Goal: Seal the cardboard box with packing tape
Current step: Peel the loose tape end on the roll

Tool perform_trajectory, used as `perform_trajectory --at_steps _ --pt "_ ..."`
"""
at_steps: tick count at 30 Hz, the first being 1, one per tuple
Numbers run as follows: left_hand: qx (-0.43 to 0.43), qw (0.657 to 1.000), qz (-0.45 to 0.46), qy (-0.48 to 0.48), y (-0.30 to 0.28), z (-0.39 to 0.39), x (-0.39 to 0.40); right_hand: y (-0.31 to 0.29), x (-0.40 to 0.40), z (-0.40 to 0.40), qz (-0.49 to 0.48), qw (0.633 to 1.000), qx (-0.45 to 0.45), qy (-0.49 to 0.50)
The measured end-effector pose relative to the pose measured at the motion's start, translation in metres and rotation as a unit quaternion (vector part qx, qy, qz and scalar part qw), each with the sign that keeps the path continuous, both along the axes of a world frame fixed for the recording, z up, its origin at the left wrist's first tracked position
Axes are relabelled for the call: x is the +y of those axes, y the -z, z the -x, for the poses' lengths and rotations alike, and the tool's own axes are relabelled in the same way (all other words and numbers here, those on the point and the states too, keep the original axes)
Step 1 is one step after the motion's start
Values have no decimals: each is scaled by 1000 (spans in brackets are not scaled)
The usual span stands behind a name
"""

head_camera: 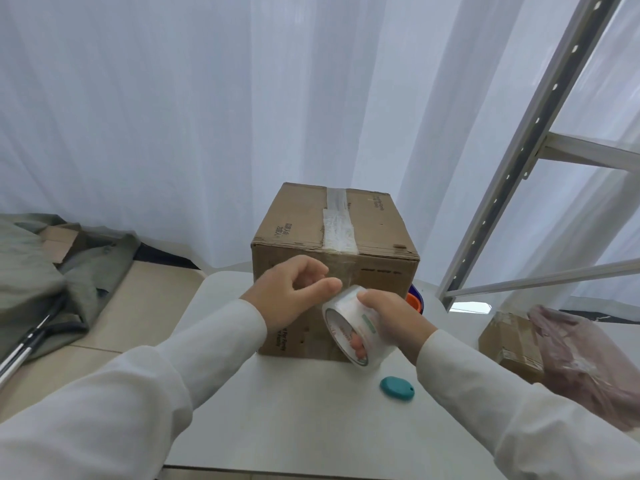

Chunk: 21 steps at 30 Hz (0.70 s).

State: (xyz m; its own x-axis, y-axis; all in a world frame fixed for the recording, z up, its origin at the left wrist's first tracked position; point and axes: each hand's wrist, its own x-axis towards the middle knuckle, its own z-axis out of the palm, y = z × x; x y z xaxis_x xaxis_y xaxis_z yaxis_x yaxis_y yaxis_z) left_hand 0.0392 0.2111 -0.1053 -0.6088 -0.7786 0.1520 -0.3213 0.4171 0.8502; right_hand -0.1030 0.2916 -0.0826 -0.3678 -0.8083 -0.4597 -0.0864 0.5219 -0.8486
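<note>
A closed brown cardboard box (pixel 377 233) stands on the white table (pixel 294 410). A strip of clear tape (pixel 339 223) runs along its top seam and down over the near edge. My right hand (pixel 391 318) grips a roll of clear packing tape (pixel 349 327) against the box's near face, low and to the right. My left hand (pixel 294 292) sits just left of the roll, thumb and fingers pinched at the tape where it leaves the roll. Whether the tape is cut from the roll is hidden by the fingers.
A small teal cutter (pixel 397 387) lies on the table near my right wrist. An orange and purple object (pixel 415 299) peeks out right of the box. A metal shelf frame (pixel 519 161) stands at right, with another box (pixel 512 341) and a pink bag (pixel 588 362) below it. Grey cloth (pixel 41 278) lies at left.
</note>
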Motion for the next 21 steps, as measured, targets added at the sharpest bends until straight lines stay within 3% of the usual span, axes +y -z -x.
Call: perform_trajectory --at_steps 4,10,13,17,21 --pt "-17 993 -111 47 9 15 4 2 0 -4 48 998 35 -31" --pt "69 968 -237 35 12 24 13 13 6 -4 139 983 104 -59" --pt "101 968 -231 -4 14 33 25 9 7 -6 133 982 124 -51" --pt "114 972 -198 -59 18 41 38 7 5 -8 114 990 84 -24" --pt "148 951 -263 -70 17 44 40 9 -1 -9 93 995 23 37"
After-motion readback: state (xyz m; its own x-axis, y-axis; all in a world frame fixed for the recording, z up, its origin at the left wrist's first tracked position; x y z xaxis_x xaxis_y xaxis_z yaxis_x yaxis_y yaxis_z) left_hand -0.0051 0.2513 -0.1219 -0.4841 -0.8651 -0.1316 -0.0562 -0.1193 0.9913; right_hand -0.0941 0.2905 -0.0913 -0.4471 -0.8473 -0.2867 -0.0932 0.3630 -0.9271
